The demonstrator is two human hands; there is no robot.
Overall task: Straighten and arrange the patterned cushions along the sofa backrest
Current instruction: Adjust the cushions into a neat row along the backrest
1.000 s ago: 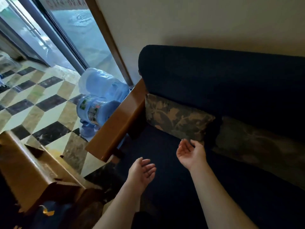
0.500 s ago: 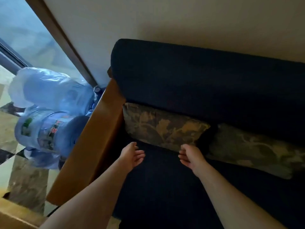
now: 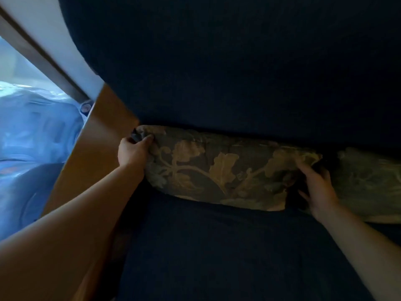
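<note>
Item: grip, two-handed, bare. Left hand closed on the left end of the patterned cushion, thumb on top, fabric bunched at the corner. Right hand at the opposite end, fingers curled round the dark side panel; it appears to hold that end, though shadow hides how firmly. Between the two grips: the cushion itself, long axis running left to right, lying low in the crease where the sofa seat meets the backrest, leaf pattern facing up and outward. Both hands equally near, one per end. Just beyond the right grip: a second patterned cushion, end to end with the first, partly in shadow. Just beyond the left grip: wooden armrest, touching or nearly touching the cushion corner. Judgement: the cushion would need tipping up from its long lower edge to stand against the backrest.
</note>
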